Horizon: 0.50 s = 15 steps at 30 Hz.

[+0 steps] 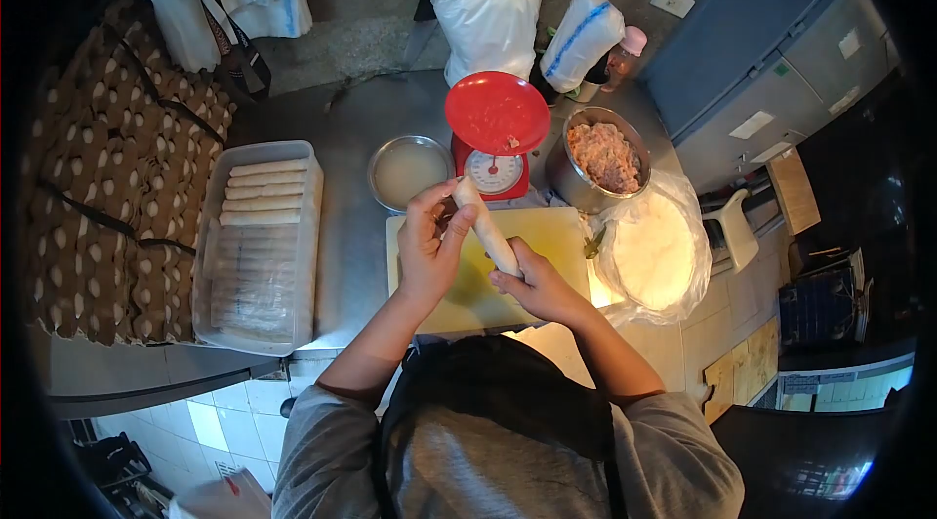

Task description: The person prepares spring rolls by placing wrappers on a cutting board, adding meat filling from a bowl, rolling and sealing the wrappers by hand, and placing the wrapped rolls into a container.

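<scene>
A long pale spring roll (485, 228) is held up at a tilt over the yellow cutting board (547, 226). My left hand (434, 238) grips its upper end between thumb and fingers. Around the lower end, my right hand (532, 280) is closed. Beyond my left hand stands a metal bowl (410, 173) of cloudy liquid. A red kitchen scale (498, 114) with a dish on top is just past the roll. To the right are a metal pot (603, 163) of ground meat filling and a stack of round wrappers (652, 250) in clear plastic.
At left, a plastic container (259, 246) holds several rolls, some under plastic film. Tall stacked egg trays (127, 177) stand beyond it. White plastic bags (490, 21) and a pink-capped bottle (625, 55) line the back. Grey cabinets (771, 60) rise at right.
</scene>
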Each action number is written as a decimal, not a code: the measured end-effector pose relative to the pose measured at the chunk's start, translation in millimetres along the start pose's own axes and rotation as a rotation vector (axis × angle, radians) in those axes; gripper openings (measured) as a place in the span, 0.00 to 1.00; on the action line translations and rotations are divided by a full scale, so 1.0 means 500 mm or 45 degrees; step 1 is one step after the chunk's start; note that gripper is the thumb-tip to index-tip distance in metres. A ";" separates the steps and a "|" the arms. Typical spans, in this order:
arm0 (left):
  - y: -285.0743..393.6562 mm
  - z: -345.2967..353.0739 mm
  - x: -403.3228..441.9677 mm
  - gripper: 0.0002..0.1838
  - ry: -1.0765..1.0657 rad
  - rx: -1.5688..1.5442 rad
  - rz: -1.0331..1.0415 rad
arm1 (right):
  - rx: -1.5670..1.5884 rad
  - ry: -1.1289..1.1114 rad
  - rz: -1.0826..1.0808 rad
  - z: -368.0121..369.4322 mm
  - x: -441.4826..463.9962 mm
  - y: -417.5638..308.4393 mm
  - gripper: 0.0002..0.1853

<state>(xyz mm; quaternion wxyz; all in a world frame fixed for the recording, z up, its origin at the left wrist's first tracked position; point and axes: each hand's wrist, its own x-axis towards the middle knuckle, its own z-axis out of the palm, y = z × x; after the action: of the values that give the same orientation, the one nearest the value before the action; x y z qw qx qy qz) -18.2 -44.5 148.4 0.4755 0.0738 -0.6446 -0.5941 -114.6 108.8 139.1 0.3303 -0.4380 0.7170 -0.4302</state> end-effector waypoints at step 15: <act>-0.068 -0.108 -0.042 0.05 -0.274 -0.640 -0.866 | -0.827 -0.483 0.041 -0.194 0.020 -0.100 0.28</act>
<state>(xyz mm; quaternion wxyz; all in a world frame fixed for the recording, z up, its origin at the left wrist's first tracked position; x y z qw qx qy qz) 15.0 -77.9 100.1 0.1862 0.1016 -0.4648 -0.8596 -183.6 119.0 223.4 0.3076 -0.5806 0.7489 -0.0864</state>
